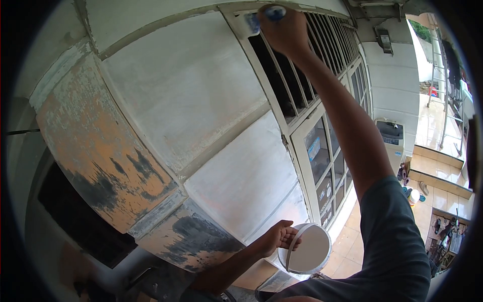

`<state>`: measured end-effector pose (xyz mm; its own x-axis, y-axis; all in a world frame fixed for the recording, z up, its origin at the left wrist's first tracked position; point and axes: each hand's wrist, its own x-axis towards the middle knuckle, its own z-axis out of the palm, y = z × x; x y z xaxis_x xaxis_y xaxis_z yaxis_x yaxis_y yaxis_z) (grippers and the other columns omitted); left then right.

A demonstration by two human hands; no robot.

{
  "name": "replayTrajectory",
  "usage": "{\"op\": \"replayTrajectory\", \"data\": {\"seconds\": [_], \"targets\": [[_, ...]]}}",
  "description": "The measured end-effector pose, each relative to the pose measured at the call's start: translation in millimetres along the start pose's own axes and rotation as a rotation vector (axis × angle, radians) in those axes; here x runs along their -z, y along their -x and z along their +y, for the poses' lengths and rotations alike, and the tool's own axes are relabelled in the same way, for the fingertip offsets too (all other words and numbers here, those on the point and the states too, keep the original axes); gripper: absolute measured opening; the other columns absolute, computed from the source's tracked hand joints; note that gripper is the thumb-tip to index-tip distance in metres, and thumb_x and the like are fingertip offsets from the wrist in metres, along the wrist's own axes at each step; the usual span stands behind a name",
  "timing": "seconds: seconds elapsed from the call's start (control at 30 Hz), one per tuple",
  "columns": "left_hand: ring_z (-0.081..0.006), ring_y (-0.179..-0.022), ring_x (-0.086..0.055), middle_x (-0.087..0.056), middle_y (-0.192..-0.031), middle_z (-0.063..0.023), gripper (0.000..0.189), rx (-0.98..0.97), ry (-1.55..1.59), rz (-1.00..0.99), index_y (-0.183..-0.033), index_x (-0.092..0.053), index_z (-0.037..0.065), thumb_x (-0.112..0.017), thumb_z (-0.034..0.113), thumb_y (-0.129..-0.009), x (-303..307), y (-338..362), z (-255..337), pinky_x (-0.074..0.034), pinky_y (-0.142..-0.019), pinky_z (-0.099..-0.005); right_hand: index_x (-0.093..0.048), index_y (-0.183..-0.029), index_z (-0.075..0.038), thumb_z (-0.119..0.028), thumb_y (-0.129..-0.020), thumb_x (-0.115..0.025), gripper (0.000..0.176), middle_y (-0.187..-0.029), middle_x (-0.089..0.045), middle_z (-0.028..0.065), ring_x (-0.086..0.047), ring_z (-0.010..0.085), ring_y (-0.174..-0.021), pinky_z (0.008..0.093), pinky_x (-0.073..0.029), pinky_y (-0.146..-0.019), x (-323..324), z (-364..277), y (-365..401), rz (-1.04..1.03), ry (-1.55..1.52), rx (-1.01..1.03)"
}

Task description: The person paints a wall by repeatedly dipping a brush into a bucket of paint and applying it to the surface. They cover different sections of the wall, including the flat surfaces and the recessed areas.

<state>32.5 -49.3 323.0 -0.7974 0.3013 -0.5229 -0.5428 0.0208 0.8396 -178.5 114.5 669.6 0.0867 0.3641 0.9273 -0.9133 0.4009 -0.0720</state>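
Note:
My right hand [286, 30] is raised high against the top frame of the barred vent. Its fingers are closed around a paintbrush [250, 24] with blue on it, whose whitish end lies against the frame's corner; motion blurs it partly. Low in the view, my left hand [279, 238] grips a white bucket [313, 246] by its handle. Pale paint fills the bucket's round opening. Between the hands are whitish wall panels [186, 80], with streaky white on the lower panel [241, 171].
A barred vent [322, 45] sits above glazed windows [322, 166]. Peeling orange and grey wall [100, 151] lies at left. To the right are a washing machine [390, 133], a ladder [438, 75], tiled steps [437, 156] and several shoes [423, 189].

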Motion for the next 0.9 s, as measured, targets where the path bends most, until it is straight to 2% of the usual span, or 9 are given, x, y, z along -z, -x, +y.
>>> {"op": "replayTrajectory", "data": {"seconds": [0.17, 0.3, 0.33, 0.43, 0.63, 0.7, 0.77, 0.87, 0.9], "targets": [[-0.0247, -0.085, -0.064, -0.065, -0.095, -0.0162, 0.059, -0.010, -0.008, -0.036, -0.113, -0.054, -0.008, -0.032, 0.044, -0.092, 0, 2, 2, -0.049, -0.086, -0.0365, -0.066, -0.072, -0.003, -0.015, -0.073, -0.065, 0.012, -0.061, -0.062, 0.0174, -0.063, 0.0328, -0.058, 0.0362, -0.051, -0.056, -17, -99, 28, -0.023, -0.477, 0.060], [-0.0237, -0.085, -0.064, -0.065, -0.095, -0.0151, 0.060, -0.004, -0.012, -0.041, -0.113, -0.054, -0.007, -0.034, 0.045, -0.091, -1, 4, 3, -0.048, -0.086, -0.0356, -0.066, -0.074, 0.000, -0.014, -0.075, -0.063, 0.014, -0.064, -0.064, 0.0166, -0.066, 0.0274, -0.059, 0.0341, -0.052, -0.057, -24, -140, 15, -0.064, -0.799, -0.049], [-0.0236, -0.085, -0.064, -0.065, -0.095, -0.0152, 0.060, 0.000, -0.015, -0.036, -0.113, -0.054, -0.007, -0.034, 0.045, -0.091, 0, 6, 4, -0.049, -0.086, -0.0355, -0.068, -0.075, -0.001, -0.016, -0.075, -0.062, 0.016, -0.065, -0.066, 0.0144, -0.067, 0.0210, -0.059, 0.0319, -0.053, -0.057, -20, -146, 12, -0.126, -0.858, -0.155], [-0.0234, -0.084, -0.064, -0.065, -0.095, -0.0155, 0.060, -0.002, -0.014, -0.034, -0.113, -0.054, -0.007, -0.034, 0.045, -0.091, -2, 6, 5, -0.049, -0.086, -0.0355, -0.069, -0.074, -0.002, -0.017, -0.075, -0.063, 0.017, -0.065, -0.067, 0.0126, -0.066, 0.0166, -0.057, 0.0307, -0.053, -0.057, -23, -159, 10, -0.157, -1.064, -0.371], [-0.0235, -0.084, -0.064, -0.065, -0.095, -0.0158, 0.059, -0.001, -0.022, -0.012, -0.112, -0.054, -0.008, -0.034, 0.044, -0.091, -4, 9, 7, -0.049, -0.086, -0.0355, -0.069, -0.080, -0.003, -0.012, -0.076, -0.063, 0.012, -0.068, -0.068, 0.0118, -0.067, 0.0177, -0.057, 0.0303, -0.053, -0.056, -34, -96, 12, -0.250, -0.692, -0.349], [-0.0236, -0.083, -0.064, -0.065, -0.095, -0.0157, 0.059, -0.001, -0.015, -0.023, -0.112, -0.054, -0.008, -0.033, 0.043, -0.091, -1, 6, 4, -0.048, -0.086, -0.0356, -0.064, -0.080, 0.000, -0.016, -0.081, -0.063, 0.016, -0.069, -0.064, 0.0123, -0.062, 0.0222, -0.065, 0.0355, -0.049, -0.059, -11, -75, 4, -0.224, -0.615, -0.438], [-0.0237, -0.083, -0.064, -0.065, -0.094, -0.0154, 0.058, 0.001, -0.007, -0.008, -0.111, -0.054, -0.008, -0.033, 0.042, -0.092, -3, 5, 6, -0.048, -0.086, -0.0357, -0.067, -0.087, -0.001, -0.013, -0.083, -0.064, 0.013, -0.074, -0.066, 0.0091, -0.061, 0.0153, -0.067, 0.0301, -0.049, -0.060, -3, -53, 7, -0.051, -0.008, -0.470], [-0.0241, -0.082, -0.064, -0.065, -0.093, -0.0153, 0.056, 0.015, -0.008, -0.010, -0.111, -0.055, -0.008, -0.031, 0.040, -0.093, -2, 2, 2, -0.048, -0.085, -0.0359, -0.068, -0.089, -0.002, -0.013, -0.080, -0.066, 0.014, -0.069, -0.067, 0.0107, -0.067, 0.0171, -0.060, 0.0270, -0.052, -0.059, 7, -23, 26, 0.037, -0.010, -0.018], [-0.0242, -0.082, -0.064, -0.065, -0.093, -0.0152, 0.056, 0.019, -0.012, -0.015, -0.111, -0.055, -0.009, -0.031, 0.039, -0.093, -2, 0, 2, -0.048, -0.085, -0.0360, -0.068, -0.087, -0.003, -0.011, -0.078, -0.065, 0.012, -0.069, -0.067, 0.0111, -0.066, 0.0189, -0.059, 0.0283, -0.052, -0.058, 6, -25, 32, 0.057, -0.086, 0.000]]}}
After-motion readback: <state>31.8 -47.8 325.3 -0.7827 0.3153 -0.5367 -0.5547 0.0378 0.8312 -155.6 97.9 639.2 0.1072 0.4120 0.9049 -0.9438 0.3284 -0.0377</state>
